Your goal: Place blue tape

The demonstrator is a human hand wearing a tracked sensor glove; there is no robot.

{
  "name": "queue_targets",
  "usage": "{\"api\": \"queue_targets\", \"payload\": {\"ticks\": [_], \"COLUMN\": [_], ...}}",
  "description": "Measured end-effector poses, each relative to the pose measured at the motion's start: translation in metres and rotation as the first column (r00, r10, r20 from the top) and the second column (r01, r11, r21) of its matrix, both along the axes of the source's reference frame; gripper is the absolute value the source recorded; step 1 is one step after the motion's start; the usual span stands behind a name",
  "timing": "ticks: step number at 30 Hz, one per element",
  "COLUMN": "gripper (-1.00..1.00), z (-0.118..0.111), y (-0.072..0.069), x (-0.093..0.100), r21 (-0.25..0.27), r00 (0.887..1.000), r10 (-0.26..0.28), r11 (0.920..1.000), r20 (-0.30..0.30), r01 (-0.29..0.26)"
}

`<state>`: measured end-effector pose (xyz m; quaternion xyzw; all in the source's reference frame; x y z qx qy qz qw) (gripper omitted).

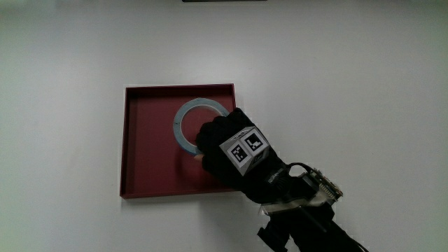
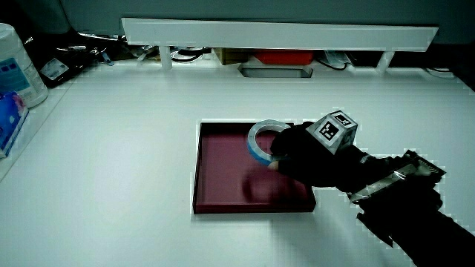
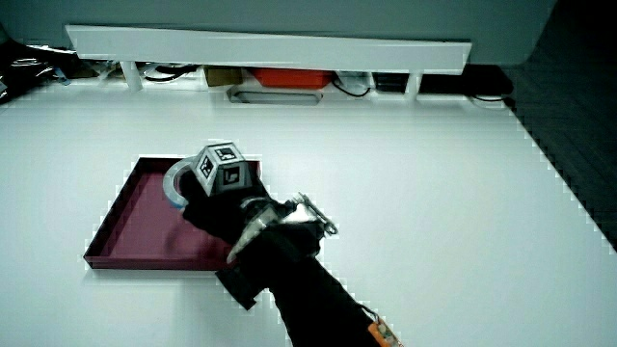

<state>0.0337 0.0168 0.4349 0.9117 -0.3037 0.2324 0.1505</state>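
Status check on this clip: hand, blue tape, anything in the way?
Hand over the red tray, fingers closed on the blue tape. Tape inside the tray's walls; contact with its floor unclear. Nothing else in the tray.

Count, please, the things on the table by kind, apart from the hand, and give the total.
Blue tape roll: 1, held by the hand over the tray
Dark red tray: 1
White bottle at the table's edge in a side view: 1
Total: 3
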Motion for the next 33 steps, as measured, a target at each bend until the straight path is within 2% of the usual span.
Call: {"api": "queue_targets", "payload": {"ticks": [1,3,5,9,17,24,26,27,33], "gripper": [0.00,0.00,0.00,0.00,0.00,0.00,-0.06,-0.09,-0.26], "z": [-0.001,0.004,0.011,0.026,0.054,0.057,0.056,0.058,0.060], "y": [0.001,0.004,0.006,0.010,0.014,0.011,0.011,0.011,0.011], "x": [-0.003,-0.010,-0.016,-0.024,-0.033,-0.032,-0.031,-0.030,-0.027], "r21": [-0.044,-0.023,-0.017,-0.013,-0.051,-0.072,-0.077,-0.062,-0.081], "r00": [1.000,0.999,0.999,0.999,0.996,0.995,0.995,0.996,0.995], "r10": [-0.012,-0.020,-0.033,-0.044,-0.052,-0.046,-0.047,-0.039,-0.041], "r11": [0.9990,0.9995,0.9993,0.9990,0.9975,0.9966,0.9962,0.9975,0.9962], "r20": [0.025,0.028,-0.003,-0.012,-0.072,-0.086,-0.084,-0.081,-0.092], "r01": [0.013,0.021,0.033,0.043,0.048,0.040,0.040,0.034,0.033]}}
